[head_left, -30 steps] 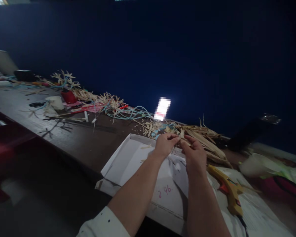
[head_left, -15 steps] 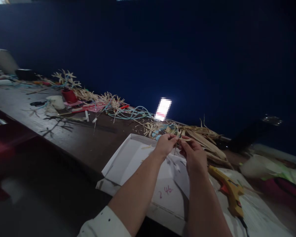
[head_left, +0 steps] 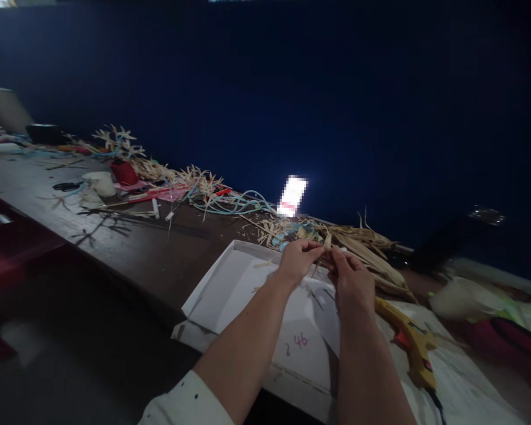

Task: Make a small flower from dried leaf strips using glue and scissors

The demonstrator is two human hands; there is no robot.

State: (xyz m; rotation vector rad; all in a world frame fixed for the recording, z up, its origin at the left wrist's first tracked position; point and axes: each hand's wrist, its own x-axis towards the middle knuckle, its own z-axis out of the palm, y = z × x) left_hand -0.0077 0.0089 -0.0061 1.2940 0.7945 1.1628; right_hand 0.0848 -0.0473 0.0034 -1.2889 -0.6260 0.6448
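My left hand (head_left: 300, 260) and my right hand (head_left: 351, 280) meet above the far edge of a white cardboard box (head_left: 230, 295). Between their fingertips is a small pale dried-leaf piece (head_left: 327, 241), which both hands pinch. Its lower part is hidden by the fingers. Thin dark stems lie in the box below the hands, and the number 46 is written on its surface. To the right of my right forearm lies a yellow glue gun (head_left: 409, 339) on a sheet of paper (head_left: 464, 378).
Dried husks (head_left: 371, 254) lie behind the hands. Further left are pale blue cords (head_left: 243, 203), dried flowers (head_left: 199, 180), a red pot (head_left: 124, 172), a white cup (head_left: 101, 184) and black scissors (head_left: 67, 186). A lit phone-like screen (head_left: 292, 196) stands at the back.
My right hand has shifted slightly right and turned at the fingers. The leaf piece now points upward between the hands. My left hand is nearly where it was.
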